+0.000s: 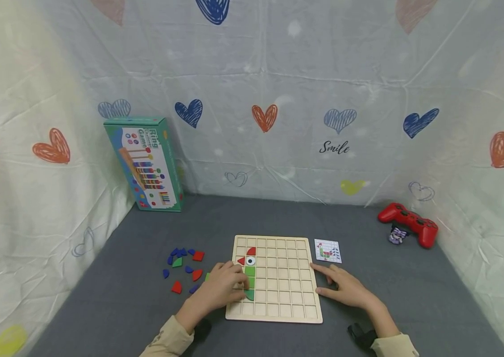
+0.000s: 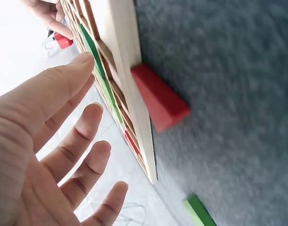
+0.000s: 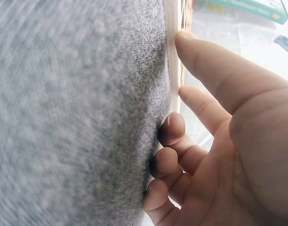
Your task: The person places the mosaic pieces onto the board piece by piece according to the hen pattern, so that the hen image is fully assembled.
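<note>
A wooden grid board (image 1: 287,287) lies flat on the table. My left hand (image 1: 224,286) is over its left columns, fingertips beside a green rounded piece (image 1: 250,295); in the left wrist view the fingers are spread and hold nothing. Above that piece is a green square (image 1: 250,271), then an eye piece (image 1: 250,261), a red triangle (image 1: 241,261) and a red rounded piece (image 1: 252,251). My right hand (image 1: 345,288) rests its thumb and index fingertip on the board's right edge, other fingers bent. A red block (image 2: 160,99) lies against the board's side in the left wrist view.
Loose blue, red and green pieces, including a red square (image 1: 198,256), lie left of the board. A pattern card (image 1: 328,251) sits at its upper right. Farther back are a green game box (image 1: 146,166), a red game controller (image 1: 408,223) and a small figurine (image 1: 397,235).
</note>
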The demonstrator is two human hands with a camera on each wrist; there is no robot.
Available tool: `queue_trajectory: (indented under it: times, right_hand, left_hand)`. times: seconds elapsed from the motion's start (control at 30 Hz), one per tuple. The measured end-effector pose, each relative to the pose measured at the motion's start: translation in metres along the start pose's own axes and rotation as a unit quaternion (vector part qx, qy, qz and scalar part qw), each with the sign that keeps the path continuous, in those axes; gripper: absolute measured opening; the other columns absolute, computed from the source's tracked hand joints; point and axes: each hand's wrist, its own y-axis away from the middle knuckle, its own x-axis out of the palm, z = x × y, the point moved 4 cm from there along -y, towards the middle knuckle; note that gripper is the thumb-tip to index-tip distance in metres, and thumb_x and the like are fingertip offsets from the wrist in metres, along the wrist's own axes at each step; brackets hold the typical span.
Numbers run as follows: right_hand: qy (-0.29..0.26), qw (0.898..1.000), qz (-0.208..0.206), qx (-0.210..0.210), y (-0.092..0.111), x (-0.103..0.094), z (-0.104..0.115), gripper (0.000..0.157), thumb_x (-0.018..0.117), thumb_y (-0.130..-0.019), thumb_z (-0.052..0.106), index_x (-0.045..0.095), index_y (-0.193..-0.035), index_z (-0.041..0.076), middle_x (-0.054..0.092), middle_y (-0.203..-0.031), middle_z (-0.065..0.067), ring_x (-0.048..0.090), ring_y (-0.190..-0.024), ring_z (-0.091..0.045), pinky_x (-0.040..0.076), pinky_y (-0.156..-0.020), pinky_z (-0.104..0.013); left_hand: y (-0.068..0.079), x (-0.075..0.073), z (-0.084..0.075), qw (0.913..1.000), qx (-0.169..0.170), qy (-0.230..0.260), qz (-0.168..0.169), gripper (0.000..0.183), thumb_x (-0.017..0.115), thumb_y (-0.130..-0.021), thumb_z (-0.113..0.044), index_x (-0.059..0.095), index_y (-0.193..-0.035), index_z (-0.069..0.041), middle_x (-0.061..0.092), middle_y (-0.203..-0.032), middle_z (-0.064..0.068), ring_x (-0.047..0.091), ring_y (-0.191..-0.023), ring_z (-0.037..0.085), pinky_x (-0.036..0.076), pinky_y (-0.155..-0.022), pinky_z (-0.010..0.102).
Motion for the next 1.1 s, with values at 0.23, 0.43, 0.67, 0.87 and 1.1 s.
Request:
queue_trajectory:
  times: [0.23,0.43,0.67,0.87,1.1]
  right_hand:
    - [0.002,1.0,-0.003,-0.005,0.0,-0.001,0.001,0.06,0.064,-0.084,0.042,0.048,-0.136,0.016,0.039,-0.074,0.005,0.026,-0.062,0.0,0.025,-0.054,-0.018]
    - [0.003,1.0,-0.007,-0.011,0.0,0.0,0.002,0.06,0.064,-0.084,0.041,0.048,-0.136,0.015,0.039,-0.074,0.005,0.024,-0.062,0.002,0.025,-0.055,-0.018]
    - [0.003,1.0,-0.009,-0.011,0.0,0.0,0.002,0.06,0.065,-0.084,0.04,0.048,-0.135,0.015,0.039,-0.074,0.005,0.024,-0.062,0.002,0.025,-0.055,-0.018]
    - [0.002,1.0,-0.011,-0.015,0.0,-0.001,0.001,0.059,0.065,-0.084,0.04,0.048,-0.135,0.015,0.039,-0.073,0.005,0.024,-0.062,0.003,0.025,-0.054,-0.018]
    - [0.0,1.0,-0.013,-0.02,0.0,-0.001,0.002,0.059,0.065,-0.084,0.039,0.049,-0.135,0.014,0.039,-0.073,0.006,0.023,-0.062,0.004,0.025,-0.054,-0.017]
  left_hand:
    - [0.006,-0.006,0.009,0.9996,-0.023,0.016,-0.011,0.009,0.075,-0.075,-0.025,0.069,-0.082,-0.027,0.056,-0.08,-0.011,0.04,-0.075,0.006,0.039,-0.082,0.044]
    - [0.014,-0.003,0.022,0.999,-0.045,0.008,0.002,0.012,0.075,-0.075,-0.03,0.068,-0.085,-0.03,0.053,-0.081,-0.014,0.038,-0.074,0.005,0.039,-0.081,0.042]
    - [0.024,-0.006,0.037,0.998,-0.063,0.001,-0.011,0.017,0.077,-0.073,-0.033,0.068,-0.087,-0.03,0.054,-0.086,-0.015,0.04,-0.078,0.007,0.04,-0.08,0.043]
    - [0.031,-0.014,0.048,0.9967,-0.079,-0.002,-0.016,0.022,0.078,-0.072,-0.031,0.07,-0.092,-0.028,0.056,-0.089,-0.012,0.042,-0.08,0.008,0.04,-0.079,0.044]
    - [0.035,-0.02,0.06,0.9948,-0.098,-0.015,-0.025,0.023,0.08,-0.07,-0.03,0.071,-0.091,-0.027,0.057,-0.089,-0.011,0.045,-0.085,0.01,0.041,-0.081,0.048]
